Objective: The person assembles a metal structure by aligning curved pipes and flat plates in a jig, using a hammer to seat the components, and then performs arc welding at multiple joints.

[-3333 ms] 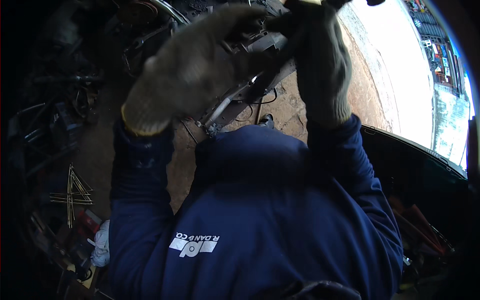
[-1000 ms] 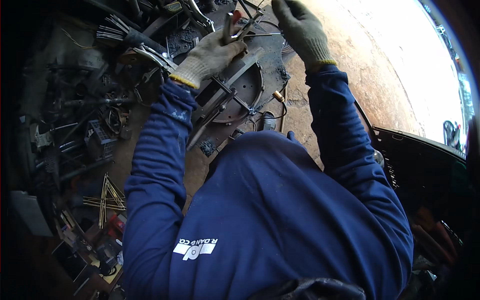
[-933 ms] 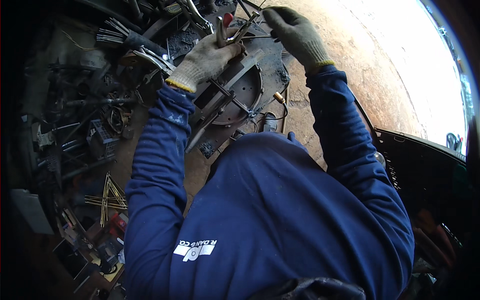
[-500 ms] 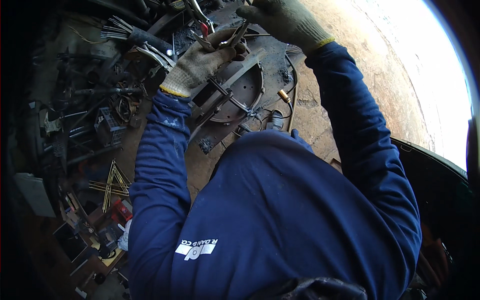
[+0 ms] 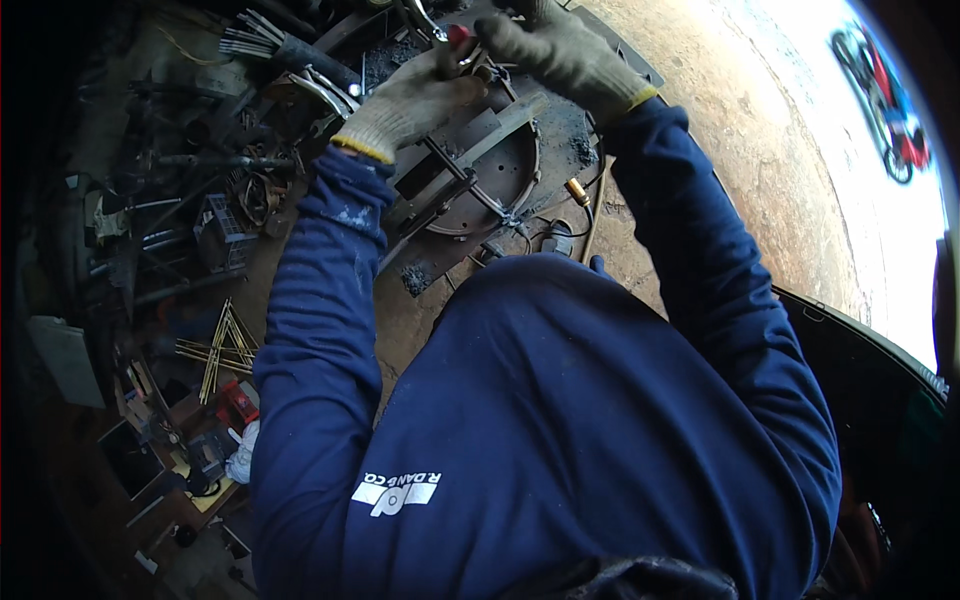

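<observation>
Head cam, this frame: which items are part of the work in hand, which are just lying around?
In hand:
left hand, gloved, on the red-handled tool
right hand, gloved, beside it
round metal frame under both hands

Lying about:
bundle of thin rods
brass-tipped cable
scrap metal pile

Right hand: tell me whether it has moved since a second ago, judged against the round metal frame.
Yes. The right hand has come leftward over the round metal frame, closing on the left hand.
</observation>
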`<state>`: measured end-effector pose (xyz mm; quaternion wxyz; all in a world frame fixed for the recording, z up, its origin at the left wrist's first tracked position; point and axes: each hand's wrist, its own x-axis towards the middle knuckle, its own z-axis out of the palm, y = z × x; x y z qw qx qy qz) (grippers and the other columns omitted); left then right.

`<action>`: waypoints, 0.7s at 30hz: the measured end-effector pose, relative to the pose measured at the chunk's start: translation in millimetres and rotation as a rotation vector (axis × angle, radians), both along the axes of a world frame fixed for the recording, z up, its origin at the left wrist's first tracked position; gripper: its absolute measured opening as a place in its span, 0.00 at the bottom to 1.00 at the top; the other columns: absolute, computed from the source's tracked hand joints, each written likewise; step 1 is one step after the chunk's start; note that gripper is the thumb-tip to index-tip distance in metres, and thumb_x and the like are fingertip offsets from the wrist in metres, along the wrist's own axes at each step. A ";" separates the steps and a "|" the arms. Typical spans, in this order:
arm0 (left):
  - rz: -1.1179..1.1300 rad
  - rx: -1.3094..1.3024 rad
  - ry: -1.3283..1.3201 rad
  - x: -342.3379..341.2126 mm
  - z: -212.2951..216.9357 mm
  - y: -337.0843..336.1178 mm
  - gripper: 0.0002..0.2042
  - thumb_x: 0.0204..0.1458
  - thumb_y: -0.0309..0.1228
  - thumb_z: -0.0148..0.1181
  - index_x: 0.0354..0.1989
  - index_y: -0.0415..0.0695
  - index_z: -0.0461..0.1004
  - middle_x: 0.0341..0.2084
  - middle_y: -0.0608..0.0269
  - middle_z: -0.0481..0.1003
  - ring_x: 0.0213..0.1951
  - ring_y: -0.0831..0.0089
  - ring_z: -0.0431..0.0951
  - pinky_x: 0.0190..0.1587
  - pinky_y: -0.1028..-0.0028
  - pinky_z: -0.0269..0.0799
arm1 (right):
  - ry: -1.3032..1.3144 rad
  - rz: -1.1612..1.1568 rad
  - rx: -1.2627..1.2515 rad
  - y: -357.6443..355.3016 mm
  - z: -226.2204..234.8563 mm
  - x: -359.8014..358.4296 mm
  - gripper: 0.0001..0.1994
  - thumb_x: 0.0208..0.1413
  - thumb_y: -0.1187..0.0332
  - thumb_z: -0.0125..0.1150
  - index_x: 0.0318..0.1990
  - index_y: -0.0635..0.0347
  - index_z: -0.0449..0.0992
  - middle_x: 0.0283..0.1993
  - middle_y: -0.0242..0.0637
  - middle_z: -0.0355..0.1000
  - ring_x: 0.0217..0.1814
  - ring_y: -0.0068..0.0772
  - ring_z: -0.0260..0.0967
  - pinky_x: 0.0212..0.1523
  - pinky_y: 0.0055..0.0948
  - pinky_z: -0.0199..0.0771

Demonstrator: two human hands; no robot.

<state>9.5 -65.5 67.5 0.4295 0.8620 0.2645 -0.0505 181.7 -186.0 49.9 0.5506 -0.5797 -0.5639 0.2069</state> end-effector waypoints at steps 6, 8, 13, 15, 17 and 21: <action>-0.263 0.306 0.092 -4.2 -41.4 31.8 0.14 0.61 0.40 0.61 0.50 0.46 0.79 0.41 0.55 0.81 0.47 0.61 0.81 0.50 0.65 0.75 | -0.015 -0.053 -0.253 30.2 -7.7 -21.0 0.72 0.38 0.31 0.76 0.78 0.67 0.38 0.69 0.66 0.61 0.70 0.55 0.64 0.69 0.38 0.66; -0.280 0.332 0.117 4.0 -32.0 30.1 0.14 0.62 0.39 0.60 0.51 0.45 0.79 0.42 0.55 0.81 0.47 0.61 0.81 0.51 0.65 0.75 | 0.233 -0.159 -0.200 29.9 -8.0 -23.8 0.74 0.35 0.33 0.79 0.78 0.70 0.36 0.69 0.66 0.61 0.70 0.55 0.64 0.68 0.38 0.67; -0.428 0.435 -0.064 5.8 -29.5 33.1 0.16 0.58 0.40 0.59 0.47 0.41 0.78 0.32 0.51 0.81 0.38 0.62 0.83 0.43 0.63 0.78 | 0.291 -0.293 -0.169 24.2 0.2 -43.7 0.70 0.39 0.44 0.81 0.78 0.68 0.33 0.64 0.60 0.68 0.63 0.47 0.71 0.61 0.37 0.73; -0.446 0.341 -0.215 2.3 -45.9 43.8 0.16 0.58 0.39 0.60 0.47 0.40 0.78 0.32 0.52 0.81 0.37 0.63 0.84 0.43 0.64 0.79 | 0.351 -0.372 -0.249 21.0 15.7 -58.7 0.67 0.42 0.49 0.80 0.78 0.66 0.33 0.59 0.55 0.72 0.58 0.41 0.75 0.57 0.35 0.76; -0.340 0.250 -0.086 6.7 -42.5 38.2 0.15 0.59 0.39 0.59 0.47 0.40 0.78 0.32 0.52 0.82 0.36 0.64 0.84 0.42 0.65 0.79 | 0.456 -0.394 -0.289 12.8 32.3 -68.5 0.64 0.44 0.53 0.80 0.78 0.65 0.34 0.54 0.50 0.76 0.51 0.37 0.78 0.52 0.33 0.79; -0.329 0.127 0.121 22.2 -9.1 24.6 0.17 0.60 0.41 0.62 0.49 0.41 0.78 0.31 0.57 0.81 0.34 0.70 0.82 0.40 0.68 0.78 | 0.512 -0.591 -0.412 24.3 37.0 -67.8 0.63 0.46 0.55 0.80 0.78 0.67 0.35 0.43 0.45 0.80 0.42 0.34 0.79 0.42 0.31 0.79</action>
